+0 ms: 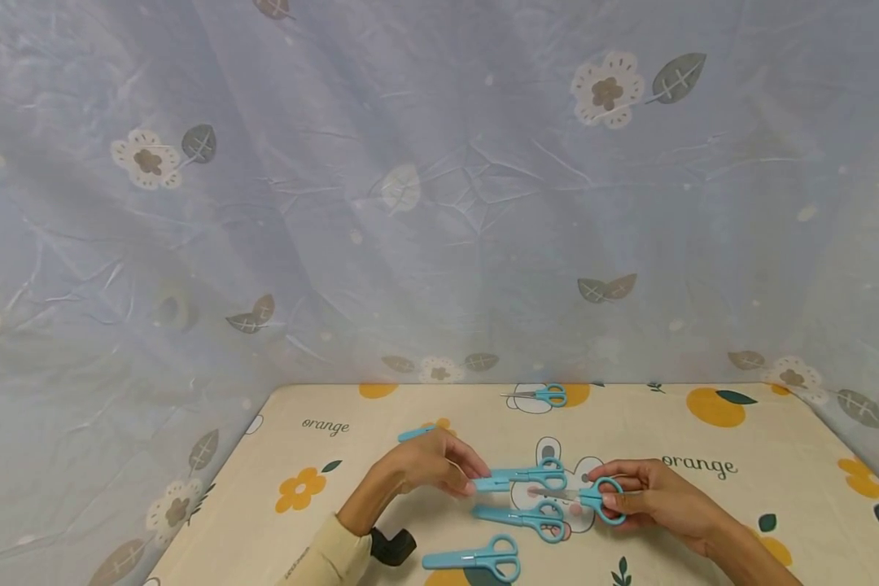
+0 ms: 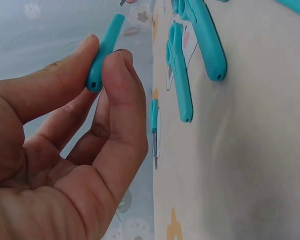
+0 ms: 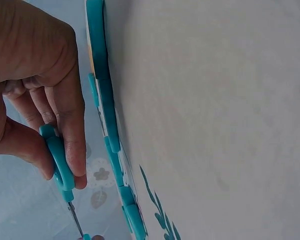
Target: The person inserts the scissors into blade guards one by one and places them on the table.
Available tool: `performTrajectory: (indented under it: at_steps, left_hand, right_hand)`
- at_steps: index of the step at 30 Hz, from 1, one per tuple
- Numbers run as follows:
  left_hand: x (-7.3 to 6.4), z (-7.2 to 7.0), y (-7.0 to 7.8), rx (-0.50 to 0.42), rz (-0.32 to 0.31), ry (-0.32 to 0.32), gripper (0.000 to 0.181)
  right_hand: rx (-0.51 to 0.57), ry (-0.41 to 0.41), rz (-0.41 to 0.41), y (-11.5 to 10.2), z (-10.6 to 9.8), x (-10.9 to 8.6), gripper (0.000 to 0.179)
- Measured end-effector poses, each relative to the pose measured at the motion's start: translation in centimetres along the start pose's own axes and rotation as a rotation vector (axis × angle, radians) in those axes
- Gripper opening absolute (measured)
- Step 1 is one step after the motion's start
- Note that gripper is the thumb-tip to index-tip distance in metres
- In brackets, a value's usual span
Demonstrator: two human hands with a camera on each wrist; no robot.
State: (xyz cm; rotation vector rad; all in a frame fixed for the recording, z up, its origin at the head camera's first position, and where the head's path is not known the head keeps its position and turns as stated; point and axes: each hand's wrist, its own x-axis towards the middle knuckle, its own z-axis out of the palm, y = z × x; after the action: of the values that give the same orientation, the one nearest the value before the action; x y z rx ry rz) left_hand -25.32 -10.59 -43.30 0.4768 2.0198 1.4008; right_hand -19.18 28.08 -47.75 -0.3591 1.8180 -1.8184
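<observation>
My left hand (image 1: 430,462) pinches a light-blue scissor blade cover (image 2: 108,47) between thumb and fingers, raised above the table. My right hand (image 1: 658,495) holds a pair of scissors (image 3: 61,162) by its blue handles. Its bare metal blades (image 1: 557,493) point left, toward the cover. Whether the tip touches the cover I cannot tell. Just behind the cover lies a covered pair of scissors (image 1: 544,473). A second covered pair (image 1: 522,518) is in front of the hands, and a third covered pair (image 1: 473,559) sits nearer the front edge.
Bare-bladed scissors (image 1: 549,395) lie at the table's back edge. Beyond the left hand is another blue piece (image 1: 413,434), partly hidden by that hand. A patterned cloth (image 1: 381,407) covers the table, and a flowered sheet (image 1: 439,203) hangs behind.
</observation>
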Motion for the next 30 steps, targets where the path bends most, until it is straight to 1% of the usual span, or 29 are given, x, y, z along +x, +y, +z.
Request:
performTrajectory:
  at_steps: [5,12,20,25,30]
  left_hand:
    - [0.0,0.4,0.1,-0.013,-0.005,-0.017,0.022]
    - [-0.2,0.8,0.4,-0.034,0.007,-0.042,0.022]
    - [-0.4,1.1,0.7,-0.027,0.012,-0.062,0.023]
    - [-0.5,1.1,0.9,-0.023,0.018,-0.080,0.023]
    - [-0.5,1.1,1.1,-0.016,0.015,-0.083,0.025]
  right_hand:
    - [0.016,-0.029,-0.010,-0.1,0.2,0.0,0.036]
    - [0.034,-0.035,0.002,-0.3,0.6,0.0,0.033]
    - [0.041,-0.048,-0.007,-0.2,0.8,0.0,0.031]
    - [0.039,-0.043,-0.009,-0.3,1.0,0.0,0.031]
    - [0.038,-0.040,-0.013,-0.5,0.9,0.0,0.031]
